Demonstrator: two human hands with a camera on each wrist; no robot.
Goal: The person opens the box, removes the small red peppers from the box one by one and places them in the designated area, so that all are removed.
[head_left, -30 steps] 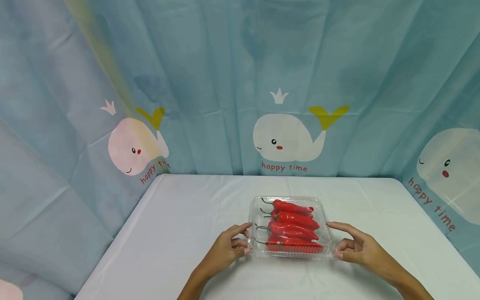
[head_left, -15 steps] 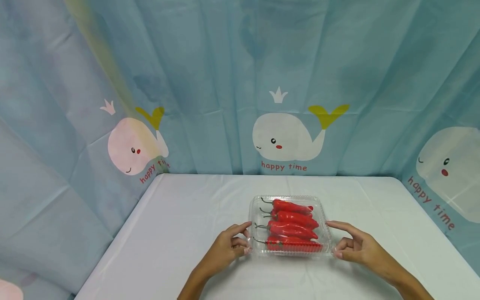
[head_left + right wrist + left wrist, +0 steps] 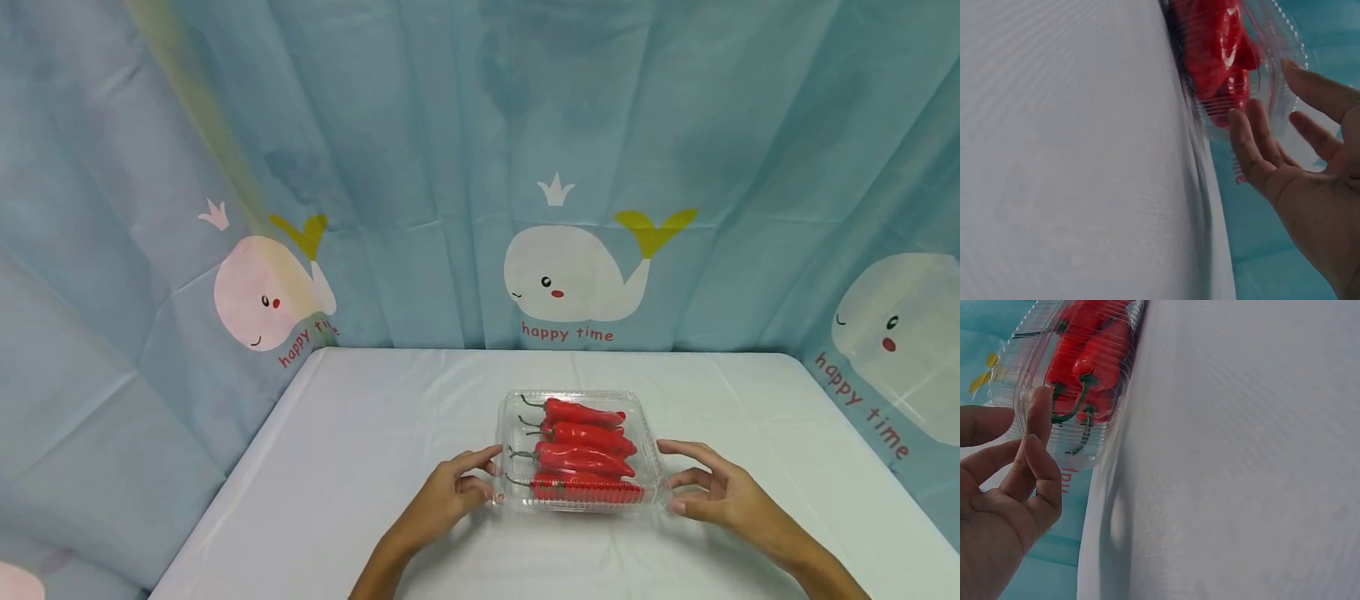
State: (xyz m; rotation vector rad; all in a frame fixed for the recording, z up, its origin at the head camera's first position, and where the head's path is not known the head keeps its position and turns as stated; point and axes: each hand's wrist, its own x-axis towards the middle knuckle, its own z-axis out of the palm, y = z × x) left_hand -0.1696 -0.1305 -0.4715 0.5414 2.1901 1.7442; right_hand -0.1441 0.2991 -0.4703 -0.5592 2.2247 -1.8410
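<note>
A clear plastic clamshell box [image 3: 645, 417] lies closed on the white-covered table. Inside it are several red chili peppers [image 3: 585, 458] with green stems, lying crosswise with stems to the left. My left hand [image 3: 450, 496] is at the box's left side, fingertips right at its rim. In the left wrist view the fingers of that hand [image 3: 1013, 481] are partly bent beside the clear wall. On the other side, my right hand [image 3: 716, 492] has its fingers spread, a small gap from the box's right edge. The right wrist view shows that hand [image 3: 1310, 162] holding nothing.
A white cloth covers the table [image 3: 337, 467]. Behind and at both sides hangs a blue curtain [image 3: 420, 167] with printed whales, meeting the table's back edge.
My right hand's fingers have eased off the box's right edge and spread a little. The left fingers have shifted slightly left. The box stays in place.
</note>
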